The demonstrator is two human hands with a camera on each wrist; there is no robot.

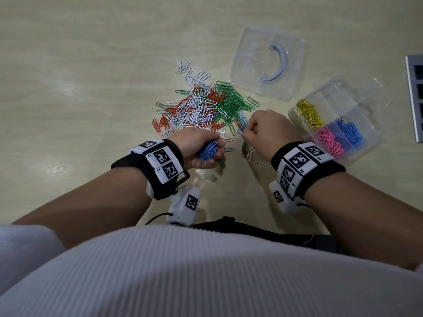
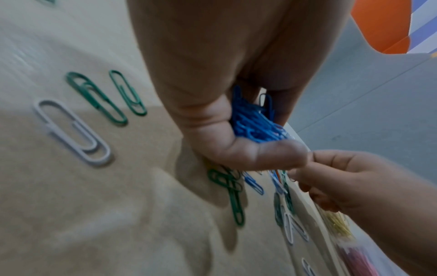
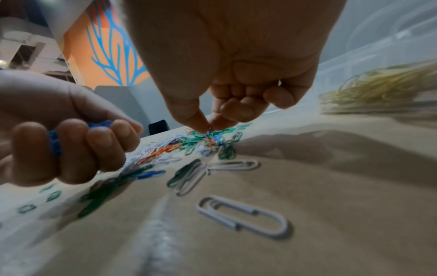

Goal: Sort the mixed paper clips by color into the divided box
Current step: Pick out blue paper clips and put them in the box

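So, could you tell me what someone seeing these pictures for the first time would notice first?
Probably the bright pile of mixed paper clips in green, white and orange, spread over the middle of the table. Next, the left hand gripping a bunch of blue clips at the pile's near edge, while the right hand pinches at clips beside it. To the right stands the divided box, already holding yellow, pink and blue clips.
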